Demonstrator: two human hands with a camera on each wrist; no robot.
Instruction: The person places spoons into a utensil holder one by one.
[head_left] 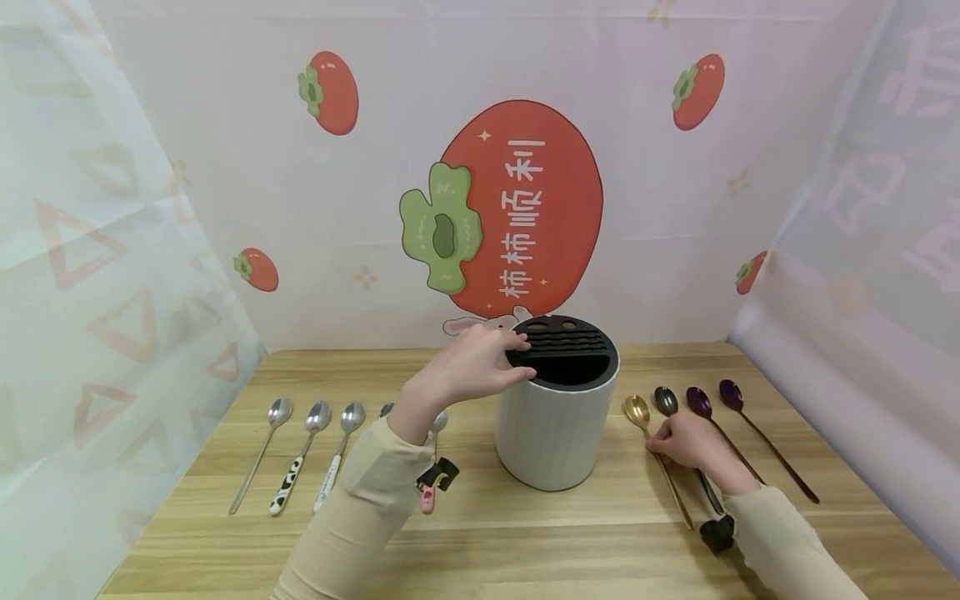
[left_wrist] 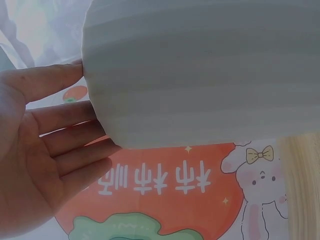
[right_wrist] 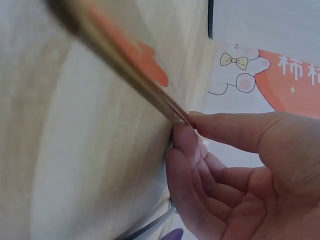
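A white ribbed utensil holder (head_left: 551,433) with a black slotted lid (head_left: 573,375) stands upright mid-table. My left hand (head_left: 480,360) is at its upper left rim, thumb and fingers extended; in the left wrist view the fingertips (left_wrist: 102,125) touch the white wall. Right of the holder, my right hand (head_left: 686,442) pinches the handle of a gold spoon (head_left: 637,411) between thumb and fingers. The right wrist view shows the pinched gold handle (right_wrist: 132,72) close up. Beside it lie a black spoon (head_left: 665,400) and two purple spoons (head_left: 699,402), partly behind the right hand and wrist.
On the left lie several silver spoons (head_left: 279,411), one with a cow-print handle (head_left: 287,485) and one with a pink handle end (head_left: 427,498); the left arm covers some. A printed cloth backdrop (head_left: 637,250) rises behind the wooden table (head_left: 525,550), with cloth on both sides.
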